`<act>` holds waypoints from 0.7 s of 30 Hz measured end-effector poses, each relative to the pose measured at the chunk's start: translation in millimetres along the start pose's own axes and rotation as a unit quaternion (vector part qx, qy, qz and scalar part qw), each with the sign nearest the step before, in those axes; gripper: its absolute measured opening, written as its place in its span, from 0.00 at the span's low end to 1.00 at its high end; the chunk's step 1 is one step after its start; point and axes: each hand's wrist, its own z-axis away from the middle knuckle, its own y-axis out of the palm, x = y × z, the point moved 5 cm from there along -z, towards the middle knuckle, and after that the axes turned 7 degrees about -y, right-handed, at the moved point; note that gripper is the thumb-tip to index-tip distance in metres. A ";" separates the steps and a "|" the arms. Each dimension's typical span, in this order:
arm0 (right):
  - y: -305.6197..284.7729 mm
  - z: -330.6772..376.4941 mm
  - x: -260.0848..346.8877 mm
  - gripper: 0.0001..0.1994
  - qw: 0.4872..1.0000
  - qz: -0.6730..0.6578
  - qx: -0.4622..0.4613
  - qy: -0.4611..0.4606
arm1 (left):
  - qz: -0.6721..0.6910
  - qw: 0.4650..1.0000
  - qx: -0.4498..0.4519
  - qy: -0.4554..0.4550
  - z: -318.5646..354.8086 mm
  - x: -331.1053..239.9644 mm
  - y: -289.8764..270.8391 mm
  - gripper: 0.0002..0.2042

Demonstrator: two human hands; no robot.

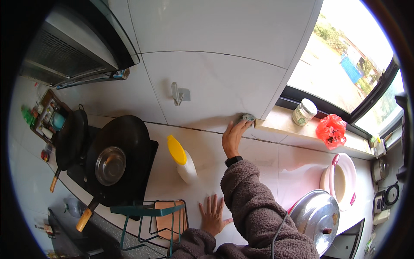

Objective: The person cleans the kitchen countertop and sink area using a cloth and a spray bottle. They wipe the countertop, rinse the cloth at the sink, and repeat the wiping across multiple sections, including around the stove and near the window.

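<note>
A rag (247, 117) is pressed to the wall (224, 86) by the right hand (234, 139), just beside the left end of the sill (277, 122); the right grip is closed on it. The left hand (211, 216) is laid flat on the bench (209, 159), its grip open and fingers spread. A white bottle (187, 172) is stood between the hands and a wok (139, 144), in which a bowl (111, 166) is set. A jar (304, 113) and a red bag (331, 131) are placed on the sill.
</note>
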 end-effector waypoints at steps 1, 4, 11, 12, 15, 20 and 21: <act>-5.2 -17.7 8.0 0.30 0.997 0.005 -0.043 -0.056 | 0.013 1.000 -0.014 -0.001 0.8 0.2 0.1 0.50; -21.5 -78.1 6.9 0.31 0.993 0.010 -0.086 -0.081 | 0.040 0.998 -0.038 -0.009 1.1 -0.1 3.1 0.49; -20.3 -57.0 13.1 0.34 0.991 -0.006 -0.035 0.126 | 0.015 0.999 -0.048 -0.004 0.2 1.1 2.5 0.51; -19.7 -58.5 13.4 0.34 0.992 -0.016 -0.064 0.111 | 0.021 0.999 -0.050 -0.005 0.0 1.3 1.9 0.51; -16.3 -71.6 -1.8 0.35 0.989 -0.016 -0.085 0.121 | 0.045 0.998 -0.041 -0.006 0.5 1.3 4.6 0.51; -28.9 -68.4 -13.6 0.37 0.981 -0.073 -0.128 0.124 | 0.037 0.999 -0.025 -0.007 1.0 1.5 9.5 0.51; -29.6 -64.9 -17.2 0.37 0.967 -0.107 -0.128 0.192 | 0.025 0.999 -0.030 -0.008 0.6 1.3 9.4 0.51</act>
